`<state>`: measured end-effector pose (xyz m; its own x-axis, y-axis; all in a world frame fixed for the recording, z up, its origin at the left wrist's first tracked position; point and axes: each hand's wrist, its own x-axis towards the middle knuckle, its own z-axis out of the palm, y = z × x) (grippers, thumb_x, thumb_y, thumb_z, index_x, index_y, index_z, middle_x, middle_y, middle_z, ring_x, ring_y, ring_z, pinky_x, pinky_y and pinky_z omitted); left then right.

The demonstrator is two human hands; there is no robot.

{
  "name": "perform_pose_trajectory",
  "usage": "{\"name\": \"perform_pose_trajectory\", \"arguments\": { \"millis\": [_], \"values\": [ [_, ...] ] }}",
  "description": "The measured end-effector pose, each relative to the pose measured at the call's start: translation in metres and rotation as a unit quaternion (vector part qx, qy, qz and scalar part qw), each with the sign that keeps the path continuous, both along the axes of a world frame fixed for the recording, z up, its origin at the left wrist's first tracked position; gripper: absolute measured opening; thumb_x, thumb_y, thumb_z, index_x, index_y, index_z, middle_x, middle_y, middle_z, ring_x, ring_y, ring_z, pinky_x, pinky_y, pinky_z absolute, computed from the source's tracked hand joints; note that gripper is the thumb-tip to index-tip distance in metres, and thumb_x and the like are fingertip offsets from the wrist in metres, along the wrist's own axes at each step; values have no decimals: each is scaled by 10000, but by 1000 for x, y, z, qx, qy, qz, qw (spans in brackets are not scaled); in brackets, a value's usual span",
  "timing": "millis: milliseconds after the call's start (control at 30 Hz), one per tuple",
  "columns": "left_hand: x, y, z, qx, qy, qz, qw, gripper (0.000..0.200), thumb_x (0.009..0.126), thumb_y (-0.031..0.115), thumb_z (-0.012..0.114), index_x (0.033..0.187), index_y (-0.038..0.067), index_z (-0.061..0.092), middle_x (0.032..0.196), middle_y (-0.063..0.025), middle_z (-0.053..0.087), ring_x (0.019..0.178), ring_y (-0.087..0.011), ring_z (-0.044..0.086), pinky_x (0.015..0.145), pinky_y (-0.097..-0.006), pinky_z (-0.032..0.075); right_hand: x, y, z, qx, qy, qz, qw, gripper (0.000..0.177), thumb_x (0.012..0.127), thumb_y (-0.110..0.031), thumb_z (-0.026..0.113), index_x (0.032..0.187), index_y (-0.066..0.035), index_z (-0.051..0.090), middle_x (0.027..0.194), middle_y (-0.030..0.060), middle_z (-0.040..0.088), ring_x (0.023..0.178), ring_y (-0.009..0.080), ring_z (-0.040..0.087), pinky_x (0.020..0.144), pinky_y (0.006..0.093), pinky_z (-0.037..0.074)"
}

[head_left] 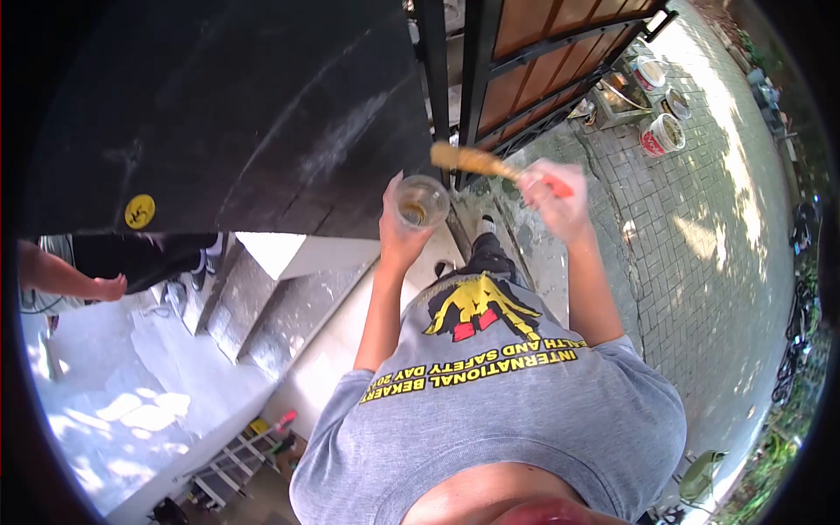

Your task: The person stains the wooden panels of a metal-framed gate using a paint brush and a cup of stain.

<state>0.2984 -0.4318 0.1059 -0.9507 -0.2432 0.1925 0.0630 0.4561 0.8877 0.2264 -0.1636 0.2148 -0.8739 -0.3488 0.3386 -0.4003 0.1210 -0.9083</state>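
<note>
My left hand [393, 229] is wrapped round a clear plastic cup [423, 201] with a little brownish liquid at its bottom. In my right hand [558, 199] is a paintbrush [479, 161], gripped by its red handle. Its bristles look yellow-brown and point left, above and slightly right of the cup, not touching it. The right hand is a little blurred. Just beyond the brush stand the dark metal bars of a gate [477, 87] with brown panels. A large black panel [236, 114] fills the upper left.
Several buckets [662, 136] stand on the paving at the upper right, beside a small stand [621, 98]. Another person's arm [66, 273] shows at the left, below the black panel. A ladder [229, 464] lies at the lower left, near some steps [276, 306].
</note>
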Motion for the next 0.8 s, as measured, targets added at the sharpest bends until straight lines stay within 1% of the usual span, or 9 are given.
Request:
{"name": "perform_pose_trajectory", "arguments": {
  "millis": [33,100,200,300,400,500,567,667,800],
  "values": [
    [-1,2,1,-25,19,-1,1000,1035,681,143,941,1544,61,375,1211,-141,703,1112,-242,691,1005,-372,532,4,-7,-3,73,76,49,993,247,955,-200,697,797,-10,685,642,68,602,504,181,560,509,310,432],
    [1,5,5,14,9,-15,1000,1043,671,147,946,1540,63,376,1212,-140,704,1122,-251,691,1010,-379,532,18,-23,-9,145,117,97,978,189,919,-210,734,816,-59,687,650,132,584,557,317,610,524,397,454],
    [3,6,1,14,13,-35,999,1049,660,150,951,1534,64,378,1209,-140,705,1125,-256,692,1014,-382,532,25,-35,-35,200,103,116,967,198,902,-242,739,830,-67,682,722,148,637,644,393,626,569,447,489],
    [4,7,-2,23,-1,-42,999,1038,653,221,965,1511,51,407,1269,-167,666,1154,-298,675,1011,-406,525,26,-39,-38,223,102,114,963,220,909,-293,738,928,-75,710,798,134,672,708,384,658,612,450,515],
    [4,6,-8,14,0,-49,999,1021,654,270,967,1494,47,433,1302,-179,646,1170,-326,664,1007,-416,522,18,-36,-36,287,129,102,944,260,911,-314,736,1021,-78,724,885,117,704,771,370,681,656,437,541],
    [4,-3,2,-13,-9,-52,998,973,667,339,945,1473,59,478,1321,-176,641,1191,-338,641,1030,-432,493,11,-34,-31,278,126,82,949,272,909,-307,743,1069,-88,730,957,108,725,808,361,696,680,430,554],
    [0,-8,2,-99,61,-72,991,916,649,333,931,1424,61,526,1265,-178,651,1167,-361,625,1017,-444,479,7,-35,-32,243,103,71,962,265,897,-289,761,1058,-82,726,940,121,728,797,364,697,674,429,550],
    [-2,-13,-10,-139,2,-111,984,844,631,298,915,1359,54,564,1188,-180,651,1124,-389,609,985,-455,477,5,-33,-48,254,48,56,964,266,875,-267,792,1039,-72,715,881,144,718,769,376,692,661,427,542],
    [-3,-14,-14,-138,-15,-110,984,742,631,254,893,1273,59,577,1147,-183,645,1105,-408,604,952,-467,480,6,-35,-63,247,13,36,968,278,852,-266,826,958,-51,685,785,181,679,715,405,663,628,430,515]
  ]
}}
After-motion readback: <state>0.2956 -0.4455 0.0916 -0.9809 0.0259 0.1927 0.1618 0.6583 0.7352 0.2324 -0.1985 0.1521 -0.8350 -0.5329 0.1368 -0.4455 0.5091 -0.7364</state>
